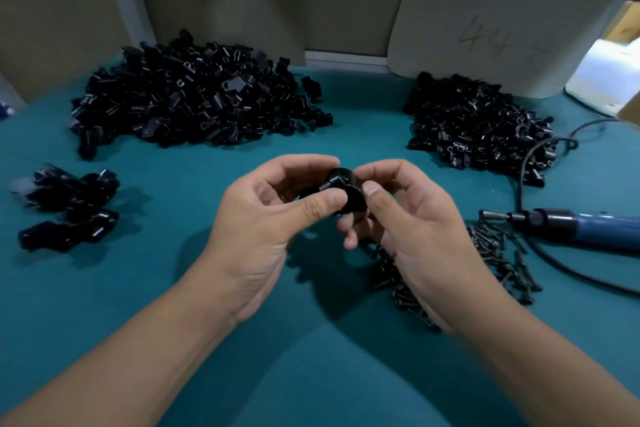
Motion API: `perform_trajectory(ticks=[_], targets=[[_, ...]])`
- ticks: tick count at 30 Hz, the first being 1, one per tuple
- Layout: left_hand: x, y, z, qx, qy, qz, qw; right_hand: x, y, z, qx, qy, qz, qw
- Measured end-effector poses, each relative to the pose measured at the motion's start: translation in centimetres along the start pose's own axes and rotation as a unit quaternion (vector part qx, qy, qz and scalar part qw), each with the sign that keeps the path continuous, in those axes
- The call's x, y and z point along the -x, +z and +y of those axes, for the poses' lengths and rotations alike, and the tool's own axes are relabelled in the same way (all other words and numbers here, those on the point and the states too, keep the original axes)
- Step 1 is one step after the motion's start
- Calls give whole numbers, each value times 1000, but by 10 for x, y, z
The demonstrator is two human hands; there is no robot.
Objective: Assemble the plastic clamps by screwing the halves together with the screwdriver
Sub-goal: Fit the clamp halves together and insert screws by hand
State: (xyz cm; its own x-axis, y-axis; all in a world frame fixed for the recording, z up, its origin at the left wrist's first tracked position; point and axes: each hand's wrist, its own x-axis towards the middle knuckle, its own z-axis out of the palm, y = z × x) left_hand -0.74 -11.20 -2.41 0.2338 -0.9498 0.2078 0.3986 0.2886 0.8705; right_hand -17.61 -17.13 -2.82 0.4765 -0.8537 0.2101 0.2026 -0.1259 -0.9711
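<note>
Holding two black clamp halves [343,189] together above the middle of the table [173,288], left hand [273,215] pinching them between thumb and curled fingers, right hand [408,218] gripping the other side the same way. Judging by the pose, mating the halves before driving a screw; worth seating the faces flush and lining up the screw holes, though the holes themselves are hidden behind the fingers. Keeping the left grip firm would free the right for a fastener. Lying just under and beside the right wrist, toward the right edge, a scatter of dark screws [498,253]. Resting beyond those, near the right edge, the blue electric screwdriver [571,224], bit pointing left, cable [530,163] looping away behind it. Sitting near the left edge, a small group of finished-looking clamps [72,204]. Heaping toward the far edge, a large pile of halves [194,97] at far left and a smaller pile [478,128] at far right.
</note>
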Motion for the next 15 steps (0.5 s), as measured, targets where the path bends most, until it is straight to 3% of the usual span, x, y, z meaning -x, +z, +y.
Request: perform_trajectory(ticks=[13, 15], targets=[[1, 5, -6, 20, -39, 20, 999, 0, -2, 1, 17, 9, 3, 1000], [0, 3, -7, 3, -37, 33, 999, 1, -6, -3, 64, 8, 11, 998]])
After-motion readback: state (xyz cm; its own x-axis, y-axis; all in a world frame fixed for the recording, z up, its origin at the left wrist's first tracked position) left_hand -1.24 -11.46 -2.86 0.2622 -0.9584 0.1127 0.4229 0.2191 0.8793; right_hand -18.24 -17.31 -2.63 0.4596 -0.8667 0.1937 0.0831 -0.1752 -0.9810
